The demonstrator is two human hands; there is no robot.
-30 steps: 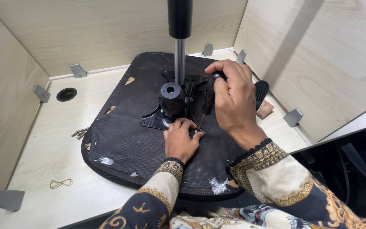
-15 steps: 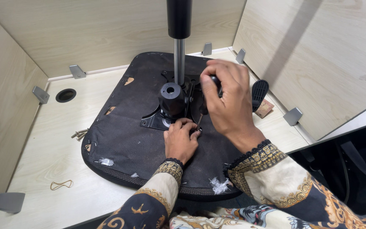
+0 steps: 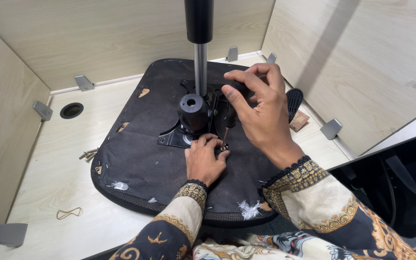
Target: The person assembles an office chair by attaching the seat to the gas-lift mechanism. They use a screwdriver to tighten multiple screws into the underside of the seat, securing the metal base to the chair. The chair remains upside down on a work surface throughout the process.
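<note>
An upturned black chair seat (image 3: 136, 163) lies on the light wood desk. A black metal plate (image 3: 172, 138) with a round hub (image 3: 192, 110) and an upright gas cylinder (image 3: 200, 62) sits at its middle. My right hand (image 3: 261, 110) grips the dark handle of a screwdriver (image 3: 225, 137), which stands nearly upright with its tip on the plate's near right corner. My left hand (image 3: 205, 161) rests on the seat, its fingertips pinched around the screwdriver tip. The screw itself is hidden by the fingers.
Loose screws (image 3: 88, 154) lie left of the seat, a rubber band (image 3: 68, 213) near the front left, and a cable hole (image 3: 71, 110) at the back left. A black lever paddle (image 3: 294, 102) sticks out right of the seat. Wooden partitions enclose the desk; a black chair part (image 3: 400, 192) stands at right.
My right hand's fingers have shifted around the screwdriver handle, with the thumb and forefinger now spread over its top. The left hand stays at the tip.
</note>
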